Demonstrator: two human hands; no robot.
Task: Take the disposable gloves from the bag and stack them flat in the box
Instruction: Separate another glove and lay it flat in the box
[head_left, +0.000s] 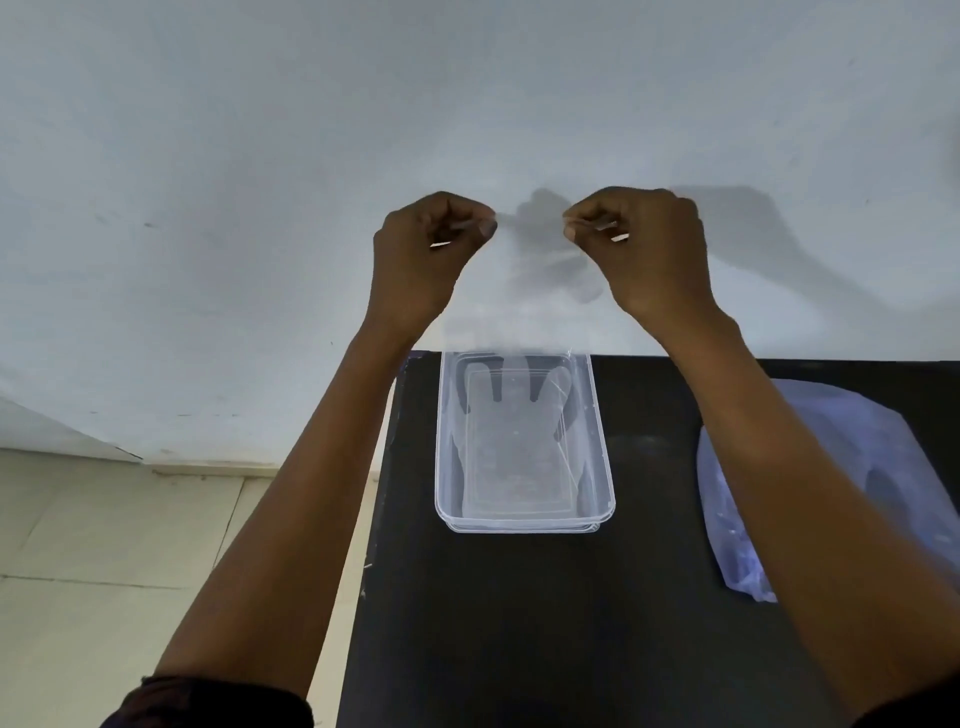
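Observation:
A clear disposable glove (524, 322) hangs in the air, nearly see-through, its cuff stretched between my two hands and its fingers dangling over the far end of the box. My left hand (431, 249) pinches the glove's left corner and my right hand (639, 244) pinches the right corner, both raised in front of the wall. Below stands the clear plastic box (602, 467) on the black table, with flat clear gloves lying inside. A bluish plastic bag (852, 467) lies on the table to the right, partly hidden by my right forearm.
The black table (519, 623) ends at a left edge near the box and butts against a pale wall (260, 156). Beige floor tiles (130, 545) show at the lower left.

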